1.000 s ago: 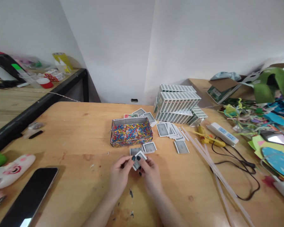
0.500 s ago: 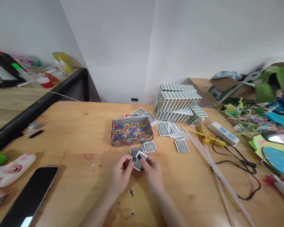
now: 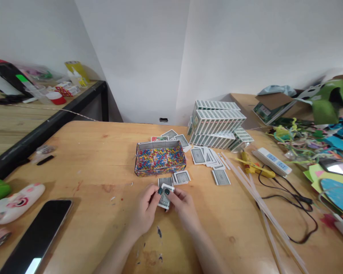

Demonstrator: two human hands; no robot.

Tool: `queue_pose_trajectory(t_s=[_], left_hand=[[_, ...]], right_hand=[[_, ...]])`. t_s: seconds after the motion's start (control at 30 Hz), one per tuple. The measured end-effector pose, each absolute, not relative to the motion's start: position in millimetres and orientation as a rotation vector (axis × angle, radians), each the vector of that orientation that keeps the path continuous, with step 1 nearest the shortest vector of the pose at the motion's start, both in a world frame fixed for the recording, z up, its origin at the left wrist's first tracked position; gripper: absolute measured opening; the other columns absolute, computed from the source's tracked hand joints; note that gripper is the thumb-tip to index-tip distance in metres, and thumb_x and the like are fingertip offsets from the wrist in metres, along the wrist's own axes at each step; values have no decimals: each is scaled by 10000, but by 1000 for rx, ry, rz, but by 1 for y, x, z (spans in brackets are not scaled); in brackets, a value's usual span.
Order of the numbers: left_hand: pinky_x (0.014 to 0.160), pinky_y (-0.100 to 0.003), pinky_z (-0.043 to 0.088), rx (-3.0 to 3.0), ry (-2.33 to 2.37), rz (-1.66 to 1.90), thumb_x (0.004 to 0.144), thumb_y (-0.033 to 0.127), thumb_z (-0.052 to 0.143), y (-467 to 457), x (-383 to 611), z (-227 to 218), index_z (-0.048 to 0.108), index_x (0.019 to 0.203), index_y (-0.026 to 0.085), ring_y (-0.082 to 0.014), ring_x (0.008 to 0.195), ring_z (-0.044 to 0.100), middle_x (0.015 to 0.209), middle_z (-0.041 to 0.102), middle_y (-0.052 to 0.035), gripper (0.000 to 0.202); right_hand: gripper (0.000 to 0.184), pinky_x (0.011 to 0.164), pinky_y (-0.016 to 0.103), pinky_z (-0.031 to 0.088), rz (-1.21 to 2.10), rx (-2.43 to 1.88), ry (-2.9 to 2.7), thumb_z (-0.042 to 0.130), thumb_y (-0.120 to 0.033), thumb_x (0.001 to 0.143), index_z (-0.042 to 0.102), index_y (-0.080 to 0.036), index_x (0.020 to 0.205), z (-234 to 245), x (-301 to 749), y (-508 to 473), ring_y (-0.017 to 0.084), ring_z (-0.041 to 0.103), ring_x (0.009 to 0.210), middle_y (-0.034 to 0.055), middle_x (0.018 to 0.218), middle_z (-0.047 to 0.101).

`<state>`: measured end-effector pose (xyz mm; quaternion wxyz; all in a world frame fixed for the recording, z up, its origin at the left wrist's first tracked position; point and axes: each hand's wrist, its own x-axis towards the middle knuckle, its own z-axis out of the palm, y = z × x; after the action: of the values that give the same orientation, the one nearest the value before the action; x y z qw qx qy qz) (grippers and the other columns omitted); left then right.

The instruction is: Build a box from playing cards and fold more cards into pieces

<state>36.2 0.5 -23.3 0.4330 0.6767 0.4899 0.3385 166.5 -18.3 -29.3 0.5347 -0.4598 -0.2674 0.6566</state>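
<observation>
My left hand and my right hand meet low over the wooden table and pinch one small playing card between thumbs and fingertips, its green patterned back up. Both hands are closed on that card. Just beyond them lie two more face-down cards, and behind those stands a small open box covered in multicoloured paper.
Loose cards and stacked card packs lie to the right of the box. Glue sticks, a yellow glue gun, a power strip and a black cable sit further right. A phone and a pink toy lie at the left.
The card has turned slightly between my fingers and now sits more upright. My hands have stayed in about the same place.
</observation>
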Motion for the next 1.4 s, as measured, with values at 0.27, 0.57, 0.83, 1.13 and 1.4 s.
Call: queue_pose_trajectory(t_s=[0.27,0.57,0.83,1.13,1.4], left_hand=[[563,-220,375,1549,1199,851,842,330,415,5,35,-25,495,711,178,-130,613,458,645,480,10,216],[584,-223,359,1674,1172,790,855,303,386,5,32,-22,468,689,178,-128,637,445,671,455,10,224],[579,-220,352,1703,1165,815,852,286,392,2,35,-23,455,672,182,-125,638,443,663,453,14,217],[564,-216,347,1690,1158,832,835,282,402,2,36,-23,453,634,180,-119,607,431,626,437,23,231],[536,-208,326,1650,1146,814,840,301,409,3,34,-24,413,624,182,-109,580,392,614,392,33,246]], right_hand=[[280,510,239,432,1598,-1038,-630,662,-408,673,679,-135,736,-27,170,-18,98,474,485,36,650,612],[261,484,220,387,1550,-1072,-632,649,-399,684,682,-142,717,-28,169,-18,95,448,487,8,594,585],[288,483,213,361,1511,-1115,-670,653,-432,659,667,-145,672,-25,171,-17,96,428,487,-5,565,550],[312,549,226,380,1482,-1140,-730,637,-449,667,692,-149,736,-25,173,-17,122,473,552,1,596,583],[310,549,217,368,1484,-1129,-815,615,-440,697,698,-148,759,-22,174,-17,112,457,546,-2,613,588]])
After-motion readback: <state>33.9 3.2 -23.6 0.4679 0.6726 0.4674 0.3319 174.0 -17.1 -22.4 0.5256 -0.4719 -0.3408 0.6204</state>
